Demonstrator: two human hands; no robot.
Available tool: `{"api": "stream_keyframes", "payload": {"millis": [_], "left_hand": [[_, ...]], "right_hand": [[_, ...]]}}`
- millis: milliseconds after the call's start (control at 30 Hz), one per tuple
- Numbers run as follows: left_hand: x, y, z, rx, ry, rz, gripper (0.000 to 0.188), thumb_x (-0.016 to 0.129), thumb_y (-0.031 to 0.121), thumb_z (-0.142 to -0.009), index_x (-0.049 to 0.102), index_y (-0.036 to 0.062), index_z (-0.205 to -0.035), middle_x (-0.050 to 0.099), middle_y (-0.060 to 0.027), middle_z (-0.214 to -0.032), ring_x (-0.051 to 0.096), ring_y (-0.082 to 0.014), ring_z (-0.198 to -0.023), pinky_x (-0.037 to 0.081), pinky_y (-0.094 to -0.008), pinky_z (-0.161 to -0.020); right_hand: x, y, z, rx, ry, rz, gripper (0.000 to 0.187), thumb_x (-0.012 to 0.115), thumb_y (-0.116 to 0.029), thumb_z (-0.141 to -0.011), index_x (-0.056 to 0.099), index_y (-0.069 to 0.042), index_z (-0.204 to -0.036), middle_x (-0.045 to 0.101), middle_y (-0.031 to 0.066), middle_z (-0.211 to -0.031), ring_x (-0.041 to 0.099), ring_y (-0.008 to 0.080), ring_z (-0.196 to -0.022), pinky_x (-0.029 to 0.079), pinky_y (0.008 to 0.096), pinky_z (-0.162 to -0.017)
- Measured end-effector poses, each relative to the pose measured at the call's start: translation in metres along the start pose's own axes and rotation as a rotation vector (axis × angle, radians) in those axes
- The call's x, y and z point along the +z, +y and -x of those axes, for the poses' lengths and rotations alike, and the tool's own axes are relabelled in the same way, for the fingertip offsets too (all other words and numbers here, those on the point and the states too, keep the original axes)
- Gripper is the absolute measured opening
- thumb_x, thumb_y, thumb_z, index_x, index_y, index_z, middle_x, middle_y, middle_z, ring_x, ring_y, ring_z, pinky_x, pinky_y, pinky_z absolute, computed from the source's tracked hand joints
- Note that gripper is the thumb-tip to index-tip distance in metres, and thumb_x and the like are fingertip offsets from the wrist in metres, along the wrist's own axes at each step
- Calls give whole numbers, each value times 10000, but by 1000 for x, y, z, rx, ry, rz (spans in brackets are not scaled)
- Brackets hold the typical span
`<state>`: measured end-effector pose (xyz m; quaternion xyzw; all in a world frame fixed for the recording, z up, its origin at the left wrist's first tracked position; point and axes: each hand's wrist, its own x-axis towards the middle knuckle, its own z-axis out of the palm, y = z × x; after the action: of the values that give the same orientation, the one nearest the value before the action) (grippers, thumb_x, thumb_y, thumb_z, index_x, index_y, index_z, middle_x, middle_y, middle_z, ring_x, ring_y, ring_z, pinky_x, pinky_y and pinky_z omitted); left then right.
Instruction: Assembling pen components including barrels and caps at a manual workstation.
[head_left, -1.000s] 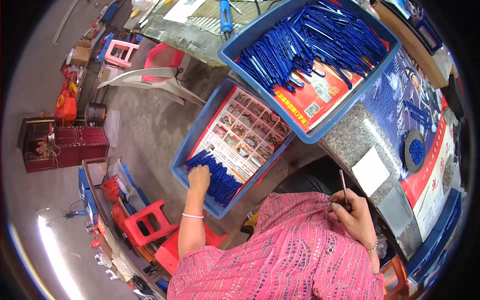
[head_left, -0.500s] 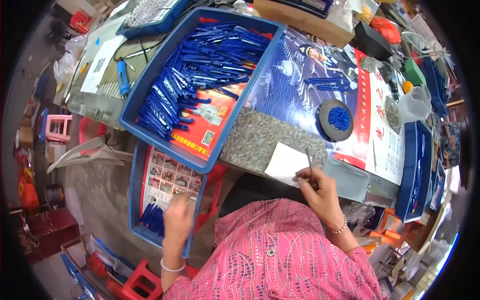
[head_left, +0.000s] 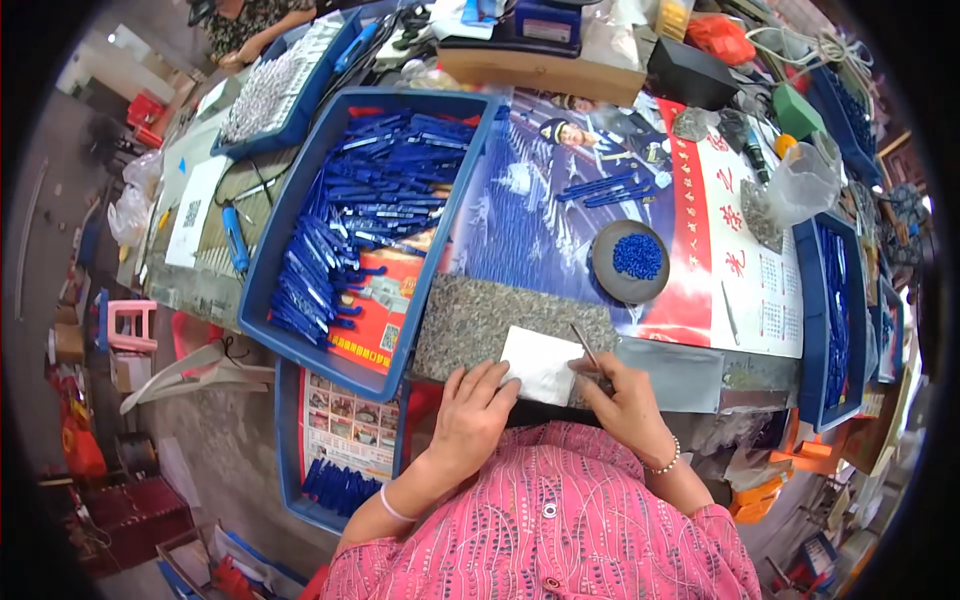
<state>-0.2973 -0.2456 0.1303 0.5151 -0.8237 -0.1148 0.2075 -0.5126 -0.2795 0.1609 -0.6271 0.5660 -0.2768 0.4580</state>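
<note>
While the left hand (head_left: 470, 415) rests with curled fingers at the near edge of the bench, its fingertips touching the left side of the white pad (head_left: 541, 364), the right hand (head_left: 628, 400) pinches a thin metal rod (head_left: 586, 346) between thumb and forefinger, the rod slanting up and away over the pad's right corner. Whether the left hand holds anything small under its fingers cannot be told. To do this step well, I judge the left hand should keep the pad pressed flat so it does not slide on the speckled slab (head_left: 500, 325), and the rod should be held near its lower end for a steady tip. The pad lies between the two hands, just in front of the pink shirt (head_left: 545, 520). Beyond it, near the right hand, sits a dark dish (head_left: 603, 278) of small blue pieces. The big blue tray (head_left: 270, 270) of blue pen barrels stands to the left, beyond the left hand, and a lower tray (head_left: 288, 440) with a few more barrels sits beside the left forearm, below the bench.
</note>
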Motion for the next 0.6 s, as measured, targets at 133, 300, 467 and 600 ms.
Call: {"api": "stream_keyframes", "payload": {"millis": [133, 300, 467, 600], "left_hand": [[-6, 5, -6, -20, -21, -10, 257, 639, 89, -743, 601, 37, -992, 558, -141, -1100, 499, -295, -1086, 344, -452, -952], [-36, 16, -49, 4, -10, 129, 253, 632, 77, -752, 602, 25, -997, 579, -153, -1047, 547, -318, -984, 411, -418, -863], [-16, 12, -169, 6, 118, 316, 235, 591, 72, -780, 581, -7, -1002, 606, -189, -957, 566, -352, -905, 444, -400, -788], [48, -43, -257, -117, 113, 105, 243, 656, 141, -730, 601, 1, -921, 610, -187, -912, 573, -353, -877, 448, -402, -775]], "right_hand": [[-14, 10, 0, -7, 10, -60, 168, 562, -49, -806, 603, 17, -955, 539, 32, -618, 437, 37, -520, 353, 209, -478], [-27, 33, 12, 49, 121, -333, 95, 543, -34, -836, 579, 28, -899, 622, 26, -705, 431, 27, -515, 355, 193, -467], [-33, 52, 26, 122, 165, -469, 53, 539, -32, -848, 564, 15, -850, 637, 60, -724, 465, 30, -493, 369, 179, -443], [-32, 44, 41, 152, 117, -490, 91, 572, -69, -846, 581, 20, -866, 635, 37, -692, 500, 32, -552, 394, 195, -487]]}}
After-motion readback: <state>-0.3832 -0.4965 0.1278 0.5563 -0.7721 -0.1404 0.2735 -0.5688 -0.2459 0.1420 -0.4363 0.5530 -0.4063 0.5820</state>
